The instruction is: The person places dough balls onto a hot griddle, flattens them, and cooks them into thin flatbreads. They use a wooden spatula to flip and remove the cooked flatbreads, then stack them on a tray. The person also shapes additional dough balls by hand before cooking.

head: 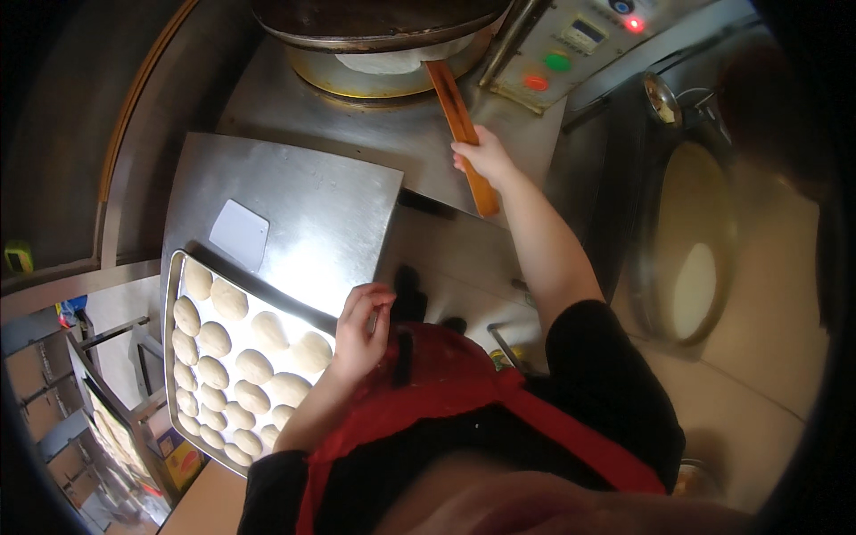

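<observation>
My right hand (pixel 486 158) grips a flat wooden stick (pixel 460 127). The far end of the stick reaches under the raised dark lid (pixel 374 37) of a round griddle (pixel 374 83), touching the edge of a pale sheet of dough (pixel 388 61). My left hand (pixel 364 328) holds nothing visible, its fingers loosely curled, above the right edge of a metal tray (pixel 175 267). Rows of round dough pieces (pixel 254 366) lie on that tray. Beyond it, a white plastic dough scraper (pixel 239 234) rests on the steel table (pixel 301 180).
A control panel (pixel 568 50) with coloured buttons stands right of the griddle. Further right is a large round pan (pixel 695 241) with pale contents, a metal ladle (pixel 662 100) beyond it. Another tray of flat dough (pixel 110 435) sits on a rack at lower left.
</observation>
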### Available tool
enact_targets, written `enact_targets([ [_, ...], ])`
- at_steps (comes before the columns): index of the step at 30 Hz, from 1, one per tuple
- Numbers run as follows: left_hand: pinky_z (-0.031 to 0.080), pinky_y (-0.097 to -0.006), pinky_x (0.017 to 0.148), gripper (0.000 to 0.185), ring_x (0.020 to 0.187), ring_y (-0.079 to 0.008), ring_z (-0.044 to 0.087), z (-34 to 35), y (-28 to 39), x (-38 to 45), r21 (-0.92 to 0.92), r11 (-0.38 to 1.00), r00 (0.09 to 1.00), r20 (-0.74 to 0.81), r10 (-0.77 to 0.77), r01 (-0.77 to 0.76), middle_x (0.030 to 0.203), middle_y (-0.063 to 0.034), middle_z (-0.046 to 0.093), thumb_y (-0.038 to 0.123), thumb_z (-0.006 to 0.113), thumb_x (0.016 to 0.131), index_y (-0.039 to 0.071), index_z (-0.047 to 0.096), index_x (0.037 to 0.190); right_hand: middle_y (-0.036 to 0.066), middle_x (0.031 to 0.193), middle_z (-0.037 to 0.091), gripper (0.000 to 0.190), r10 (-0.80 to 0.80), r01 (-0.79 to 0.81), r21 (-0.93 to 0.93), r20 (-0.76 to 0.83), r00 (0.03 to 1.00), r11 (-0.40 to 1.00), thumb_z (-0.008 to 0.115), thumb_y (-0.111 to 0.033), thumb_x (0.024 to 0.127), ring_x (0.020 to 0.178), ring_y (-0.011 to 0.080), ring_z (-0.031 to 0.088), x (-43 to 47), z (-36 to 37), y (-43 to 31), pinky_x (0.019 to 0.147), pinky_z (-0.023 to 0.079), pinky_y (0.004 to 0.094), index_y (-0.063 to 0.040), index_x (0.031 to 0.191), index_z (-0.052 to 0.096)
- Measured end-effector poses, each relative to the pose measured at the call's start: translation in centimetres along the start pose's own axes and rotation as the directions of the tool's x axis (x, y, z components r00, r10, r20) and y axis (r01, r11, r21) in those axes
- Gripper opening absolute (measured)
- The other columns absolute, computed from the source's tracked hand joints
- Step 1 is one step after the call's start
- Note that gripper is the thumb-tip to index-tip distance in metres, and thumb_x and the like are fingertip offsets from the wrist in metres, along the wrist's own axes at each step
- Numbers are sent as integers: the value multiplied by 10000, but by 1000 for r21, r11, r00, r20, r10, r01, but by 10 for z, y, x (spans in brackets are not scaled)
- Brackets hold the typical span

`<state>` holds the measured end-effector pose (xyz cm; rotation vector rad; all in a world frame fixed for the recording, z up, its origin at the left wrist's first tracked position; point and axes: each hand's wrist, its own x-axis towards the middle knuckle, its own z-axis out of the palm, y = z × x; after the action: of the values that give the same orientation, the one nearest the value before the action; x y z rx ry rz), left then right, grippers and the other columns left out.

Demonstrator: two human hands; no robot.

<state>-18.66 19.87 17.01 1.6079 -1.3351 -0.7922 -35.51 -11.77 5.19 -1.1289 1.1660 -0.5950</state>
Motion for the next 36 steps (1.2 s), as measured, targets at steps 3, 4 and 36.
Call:
enact_targets([
  [3,521,-325,762,165,923,-295,627,-10,-5,-5,21,1000,999,-29,-14,14,1056,-173,600,-109,567,836,-24,614,969,61,714,547,322,-6,3,63,51,999,998,619,-32,872,556,149,548,12,19,-34,508,477,300,-20,1143,446],
  [4,522,-313,767,162,908,-281,631,-12,-8,-7,-10,1000,999,-43,-27,26,1064,-175,596,-112,565,837,-28,609,968,61,705,544,319,-39,35,77,57,998,996,615,-26,872,538,149,538,16,21,-32,497,467,300,-16,1141,444],
  [36,503,-289,795,206,925,-199,603,230,167,87,-392,892,645,627,438,-224,1054,-128,608,-101,559,848,-11,605,1028,71,753,564,445,193,-27,327,-487,852,945,641,48,786,572,149,572,-578,-298,32,507,462,281,-4,1196,477],
])
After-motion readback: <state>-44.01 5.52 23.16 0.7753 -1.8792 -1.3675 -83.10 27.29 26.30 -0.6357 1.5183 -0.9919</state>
